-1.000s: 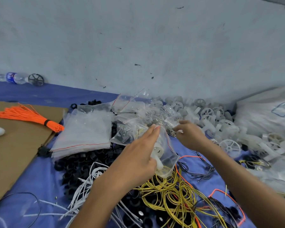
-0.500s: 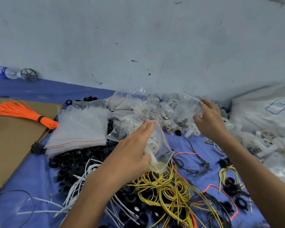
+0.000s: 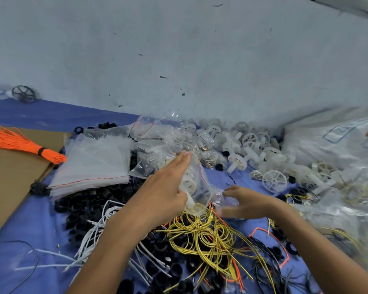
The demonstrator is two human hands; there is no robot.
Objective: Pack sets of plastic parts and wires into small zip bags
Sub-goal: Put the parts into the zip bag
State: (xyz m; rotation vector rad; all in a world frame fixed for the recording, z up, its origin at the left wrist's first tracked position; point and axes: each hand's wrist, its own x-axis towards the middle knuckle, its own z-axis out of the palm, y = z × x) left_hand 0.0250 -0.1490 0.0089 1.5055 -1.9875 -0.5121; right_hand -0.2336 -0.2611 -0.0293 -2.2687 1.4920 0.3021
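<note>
- I see the zip bag [image 3: 200, 187] held up just over the yellow wires [image 3: 202, 232], tilted, with its red-lined mouth running along its far-right edge.
- Inside the zip bag sits a white wheel [image 3: 188, 184] with its stub pointing down toward me.
- My left hand [image 3: 164, 189] grips the zip bag from the left: the fingers lie straight and together along its top, the thumb tucked under, the forearm coming in from the lower left.
- My right hand [image 3: 251, 203] is just right of the zip bag, blurred, index finger and thumb spread and pointed at its lower corner. I cannot tell whether they pinch the plastic or only touch it.
- Left of the zip bag lie black rings [image 3: 83, 206] and white wires [image 3: 94, 232], with a stack of empty bags [image 3: 94, 164] beyond them.
- Behind the zip bag is a heap of small filled bags [image 3: 168, 141]; to its far right, loose white wheels [image 3: 253, 149] and a large plastic sack [image 3: 331, 136].
- Well left of the zip bag, an orange bundle [image 3: 23, 143] rests on cardboard [image 3: 6, 183].
- Everything lies on a blue sheet [image 3: 40, 219] against a pale wall [image 3: 179, 49].
</note>
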